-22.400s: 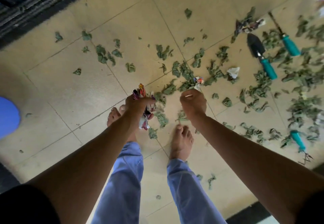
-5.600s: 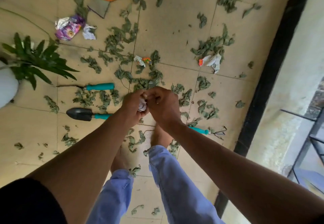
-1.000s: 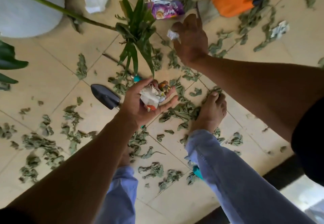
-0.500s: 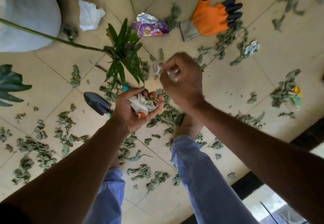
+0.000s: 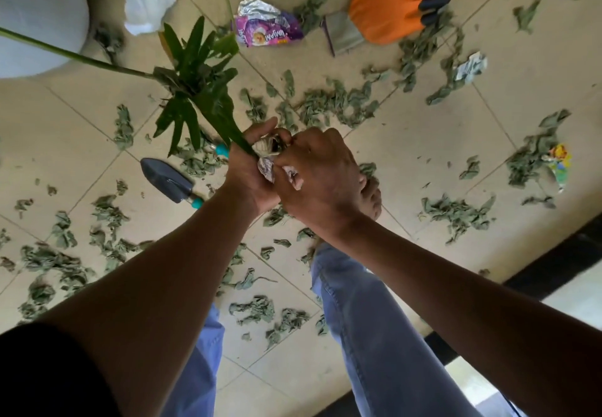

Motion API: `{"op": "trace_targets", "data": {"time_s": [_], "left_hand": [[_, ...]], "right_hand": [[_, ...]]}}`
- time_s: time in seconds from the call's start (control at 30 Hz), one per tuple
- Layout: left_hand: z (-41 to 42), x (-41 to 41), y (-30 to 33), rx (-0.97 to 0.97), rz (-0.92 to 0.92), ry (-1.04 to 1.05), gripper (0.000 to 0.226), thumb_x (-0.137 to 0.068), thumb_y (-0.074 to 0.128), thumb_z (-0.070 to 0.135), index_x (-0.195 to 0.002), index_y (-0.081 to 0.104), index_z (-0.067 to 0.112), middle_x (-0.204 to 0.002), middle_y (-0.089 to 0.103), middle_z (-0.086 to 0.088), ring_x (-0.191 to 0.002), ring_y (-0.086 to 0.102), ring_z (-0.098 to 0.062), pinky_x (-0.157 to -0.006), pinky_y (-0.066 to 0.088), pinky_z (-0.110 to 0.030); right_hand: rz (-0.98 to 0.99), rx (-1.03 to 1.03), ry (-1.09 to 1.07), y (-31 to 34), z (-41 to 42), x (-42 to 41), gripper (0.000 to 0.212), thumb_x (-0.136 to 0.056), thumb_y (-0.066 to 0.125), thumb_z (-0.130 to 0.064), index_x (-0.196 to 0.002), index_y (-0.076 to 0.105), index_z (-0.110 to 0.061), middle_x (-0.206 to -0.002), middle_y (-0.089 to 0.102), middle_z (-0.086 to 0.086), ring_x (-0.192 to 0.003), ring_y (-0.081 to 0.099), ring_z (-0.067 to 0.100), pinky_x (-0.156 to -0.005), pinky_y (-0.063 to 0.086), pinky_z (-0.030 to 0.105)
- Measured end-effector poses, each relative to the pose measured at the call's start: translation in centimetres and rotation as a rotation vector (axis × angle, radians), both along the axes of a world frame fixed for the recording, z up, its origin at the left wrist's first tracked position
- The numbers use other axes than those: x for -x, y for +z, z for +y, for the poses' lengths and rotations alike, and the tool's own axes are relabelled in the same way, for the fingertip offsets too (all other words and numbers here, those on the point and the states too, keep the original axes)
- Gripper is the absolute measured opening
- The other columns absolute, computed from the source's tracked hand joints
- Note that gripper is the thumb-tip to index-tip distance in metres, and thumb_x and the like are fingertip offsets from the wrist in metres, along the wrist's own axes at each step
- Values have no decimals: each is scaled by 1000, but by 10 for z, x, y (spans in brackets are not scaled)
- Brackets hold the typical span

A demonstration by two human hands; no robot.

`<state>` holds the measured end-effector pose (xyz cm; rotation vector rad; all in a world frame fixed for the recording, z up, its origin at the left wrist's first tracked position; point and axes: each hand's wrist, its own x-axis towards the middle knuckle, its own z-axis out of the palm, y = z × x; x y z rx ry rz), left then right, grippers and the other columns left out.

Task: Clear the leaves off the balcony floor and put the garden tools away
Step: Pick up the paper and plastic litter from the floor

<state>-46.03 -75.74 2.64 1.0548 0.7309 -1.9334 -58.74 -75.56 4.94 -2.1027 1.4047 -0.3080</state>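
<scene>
Crumpled wrappers (image 5: 267,165) clutched between left hand (image 5: 250,172) and right hand (image 5: 317,177), pressed together just right of trowel (image 5: 169,182). Dry leaves (image 5: 335,103) strewn over floor (image 5: 407,162) around trowel; orange glove (image 5: 387,9) well beyond.

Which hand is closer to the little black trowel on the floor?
Left. The left hand sits just right of the trowel in the picture; the right hand is farther right, beyond the left.
</scene>
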Motion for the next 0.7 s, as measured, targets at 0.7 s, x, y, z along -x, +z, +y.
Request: {"op": "trace_targets", "data": {"time_s": [0.7], "left_hand": [[24, -45, -40, 40, 217, -107, 32, -89, 58, 31, -64, 59, 11, -77, 52, -1, -61, 51, -12, -43, 38, -17]], "right_hand": [[299, 162, 200, -110, -163, -53, 60, -86, 59, -10, -146, 52, -18, -156, 44, 13, -139, 44, 36, -107, 41, 45]]}}
